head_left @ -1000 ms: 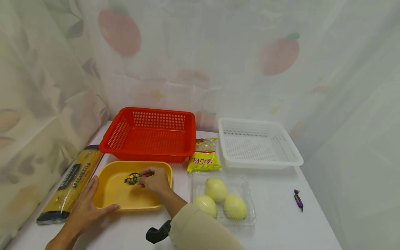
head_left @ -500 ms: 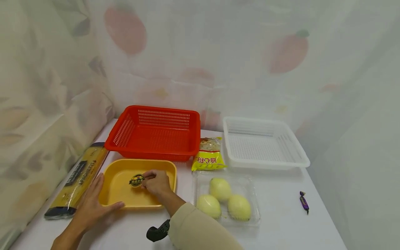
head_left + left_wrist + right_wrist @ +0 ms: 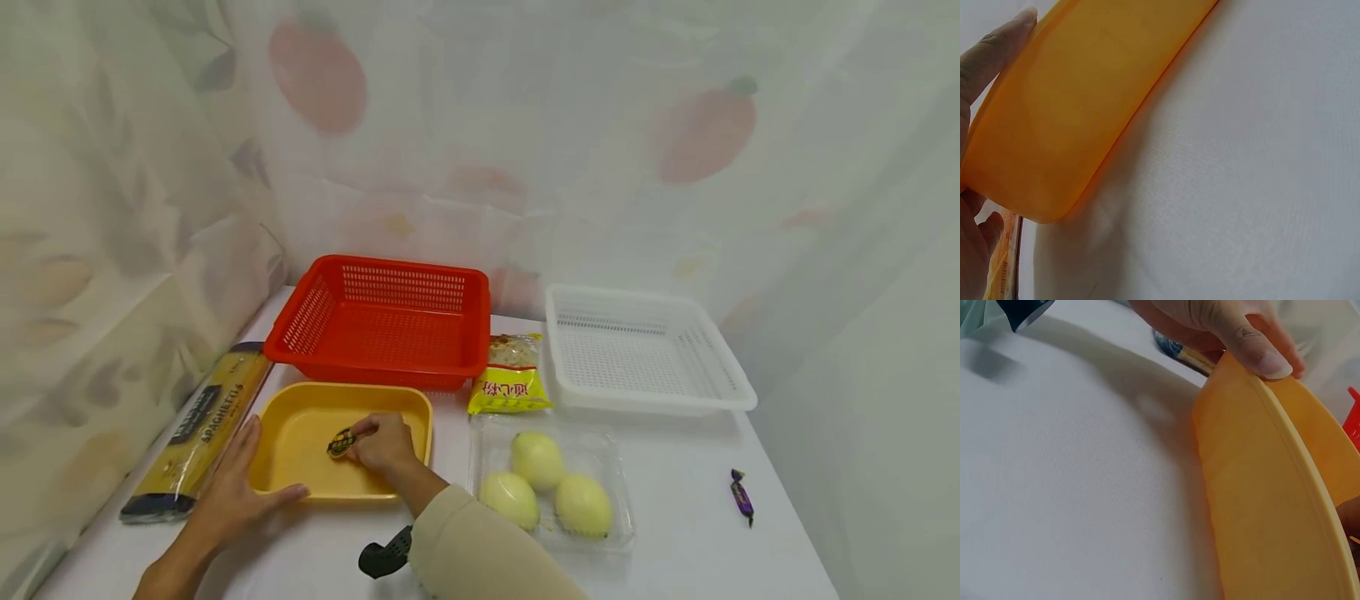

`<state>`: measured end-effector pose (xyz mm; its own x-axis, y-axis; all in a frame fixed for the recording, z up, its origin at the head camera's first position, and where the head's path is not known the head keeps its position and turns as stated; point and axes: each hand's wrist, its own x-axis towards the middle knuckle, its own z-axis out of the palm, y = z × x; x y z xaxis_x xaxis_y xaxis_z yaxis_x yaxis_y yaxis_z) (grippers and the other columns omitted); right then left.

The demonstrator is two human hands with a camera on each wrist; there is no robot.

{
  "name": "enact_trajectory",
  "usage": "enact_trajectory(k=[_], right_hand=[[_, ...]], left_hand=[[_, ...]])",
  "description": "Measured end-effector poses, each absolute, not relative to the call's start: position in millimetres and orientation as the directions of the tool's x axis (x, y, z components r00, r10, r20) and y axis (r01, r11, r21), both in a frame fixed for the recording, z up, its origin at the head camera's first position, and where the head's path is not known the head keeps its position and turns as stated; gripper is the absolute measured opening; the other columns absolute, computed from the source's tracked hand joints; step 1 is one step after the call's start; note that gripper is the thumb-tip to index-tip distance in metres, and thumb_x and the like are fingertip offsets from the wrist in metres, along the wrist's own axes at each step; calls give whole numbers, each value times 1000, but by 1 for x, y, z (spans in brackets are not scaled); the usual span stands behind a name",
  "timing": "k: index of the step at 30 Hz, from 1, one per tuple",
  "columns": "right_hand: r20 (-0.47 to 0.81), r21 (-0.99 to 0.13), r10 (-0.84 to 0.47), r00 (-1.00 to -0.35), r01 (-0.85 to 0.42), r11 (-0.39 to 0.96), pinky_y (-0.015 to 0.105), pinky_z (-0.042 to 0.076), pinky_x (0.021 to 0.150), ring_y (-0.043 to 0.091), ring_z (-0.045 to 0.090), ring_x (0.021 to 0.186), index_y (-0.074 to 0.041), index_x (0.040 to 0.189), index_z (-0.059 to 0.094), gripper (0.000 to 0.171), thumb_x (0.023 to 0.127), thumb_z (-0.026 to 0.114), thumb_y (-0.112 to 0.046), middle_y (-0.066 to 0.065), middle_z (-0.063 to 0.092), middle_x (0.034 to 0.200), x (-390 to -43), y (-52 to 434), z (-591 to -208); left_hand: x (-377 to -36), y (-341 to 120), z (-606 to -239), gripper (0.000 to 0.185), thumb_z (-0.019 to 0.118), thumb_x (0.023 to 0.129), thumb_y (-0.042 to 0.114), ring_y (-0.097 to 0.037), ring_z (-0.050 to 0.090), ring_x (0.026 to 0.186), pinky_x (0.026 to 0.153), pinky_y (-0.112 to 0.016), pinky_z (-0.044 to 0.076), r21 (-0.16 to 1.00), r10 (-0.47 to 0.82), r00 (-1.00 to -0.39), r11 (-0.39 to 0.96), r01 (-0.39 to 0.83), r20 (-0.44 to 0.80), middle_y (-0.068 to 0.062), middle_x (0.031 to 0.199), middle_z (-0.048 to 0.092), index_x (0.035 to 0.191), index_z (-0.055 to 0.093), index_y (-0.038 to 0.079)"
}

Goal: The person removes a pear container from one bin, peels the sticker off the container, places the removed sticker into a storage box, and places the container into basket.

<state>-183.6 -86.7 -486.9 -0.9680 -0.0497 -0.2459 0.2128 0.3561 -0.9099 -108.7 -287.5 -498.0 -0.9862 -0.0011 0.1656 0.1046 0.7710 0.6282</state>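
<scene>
a long yellow spaghetti packet (image 3: 197,431) lies just left of the left hand (image 3: 234,492), whose flat fingers and thumb brace the corner of the shallow yellow plastic tray (image 3: 300,425), probably to keep it from sliding. inside the tray the right hand (image 3: 384,442) pinches a small dark round sticker (image 3: 341,442), tilted up on edge. to its right, three pale onions in a clear plastic tray (image 3: 622,517); the sticker's print is unreadable.
</scene>
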Motion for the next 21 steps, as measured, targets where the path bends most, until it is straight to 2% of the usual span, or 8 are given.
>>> enact_trajectory(k=[12,18,21], right_hand=[[-275,-884,-21,-961,244,399,25,46,49,11,55,59,-12,71,70,21,69,78,7,-5,59,66,-184,-89,-489],[-270,-873,-19,-963,237,426,24,42,46,12,53,53,-13,82,71,28,65,79,8,-5,58,62,-185,-89,-490],[-279,-889,-21,-960,250,383,25,46,45,14,59,50,-10,87,69,28,70,72,12,-3,59,61,-184,-90,-490]], left_hand=[[-108,-287,-497,124,85,69,41,-50,10,138,107,-66,7,633,-6,-989,769,91,149,-28,155,8,152,5,-4],[-108,-286,-495,125,84,70,44,-50,7,138,105,-68,9,638,-21,-995,769,48,100,-30,155,6,152,1,-2],[-108,-285,-493,126,83,71,46,-50,6,139,104,-69,9,639,-28,-997,768,25,73,-29,155,4,152,-1,-1]])
